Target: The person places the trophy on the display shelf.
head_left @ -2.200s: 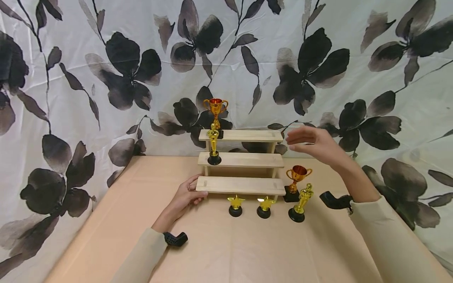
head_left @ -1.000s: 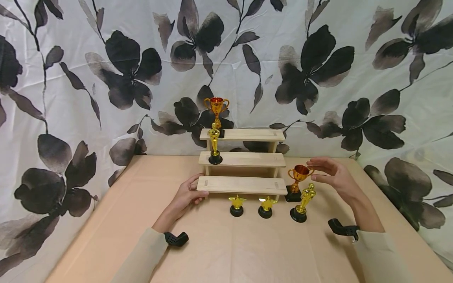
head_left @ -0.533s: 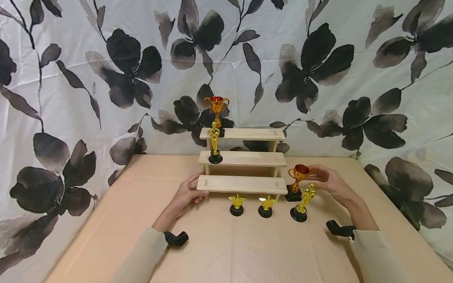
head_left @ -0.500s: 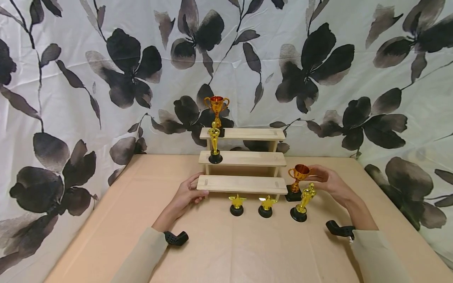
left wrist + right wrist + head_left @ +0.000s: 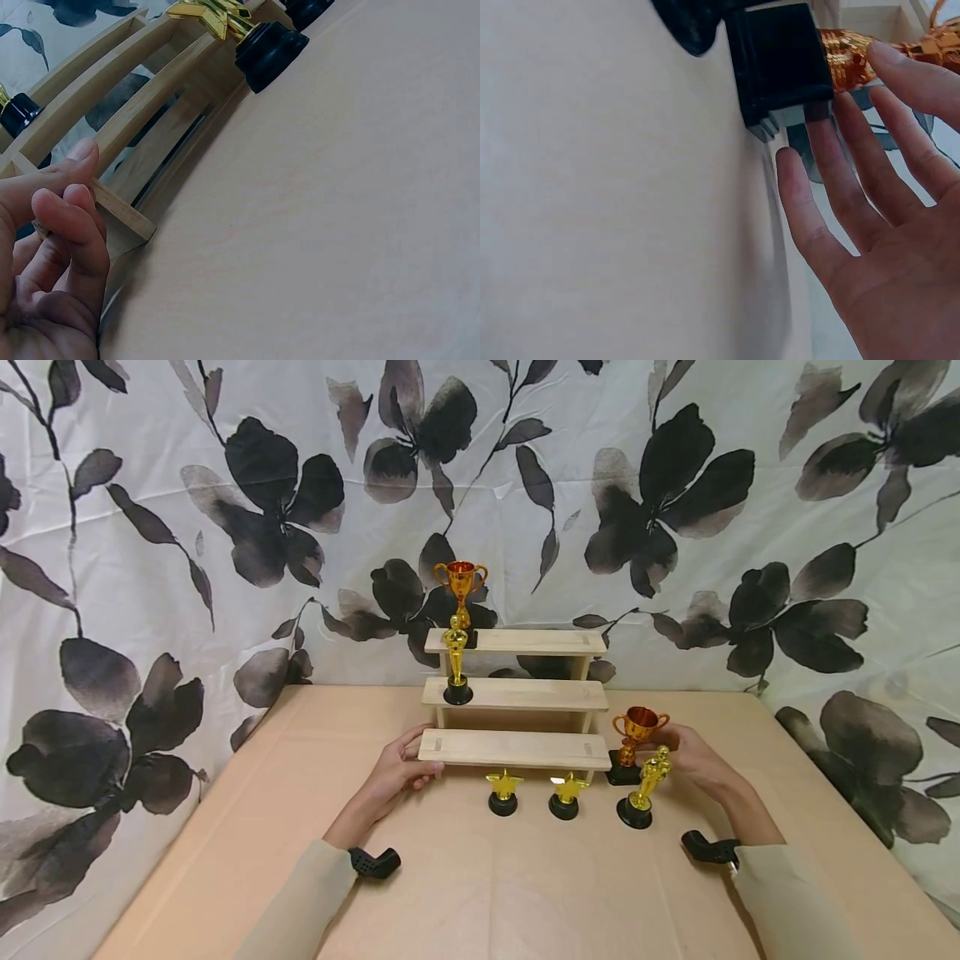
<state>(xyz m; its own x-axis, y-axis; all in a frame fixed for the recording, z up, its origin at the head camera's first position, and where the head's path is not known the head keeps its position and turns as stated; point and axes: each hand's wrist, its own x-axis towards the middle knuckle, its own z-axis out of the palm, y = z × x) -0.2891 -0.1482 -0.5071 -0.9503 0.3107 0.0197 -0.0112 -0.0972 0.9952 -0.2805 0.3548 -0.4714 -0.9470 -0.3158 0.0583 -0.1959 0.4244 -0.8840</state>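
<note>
A three-step wooden shelf (image 5: pixel 517 696) stands on the table. My left hand (image 5: pixel 420 764) pinches the left end of its lowest step (image 5: pixel 120 214) between thumb and fingers (image 5: pixel 71 202). A gold cup trophy (image 5: pixel 460 585) stands on the top step and a gold statuette (image 5: pixel 455 664) on the middle one. On the table right of the shelf stands an orange cup trophy (image 5: pixel 637 731) on a black square base (image 5: pixel 780 64). My right hand (image 5: pixel 670 745) is beside it, its fingers (image 5: pixel 900 71) straight and reaching to the stem. A second statuette (image 5: pixel 643 787) stands just in front.
Two gold star trophies (image 5: pixel 503 789) (image 5: pixel 566 793) stand on the peach table (image 5: pixel 487 893) before the lowest step; one of them (image 5: pixel 255 37) shows in the left wrist view. A flower-print cloth (image 5: pixel 225 527) hangs behind and at both sides.
My right hand has come down from beside the top step to the orange cup trophy on the table. The left hand has stayed on the lowest step.
</note>
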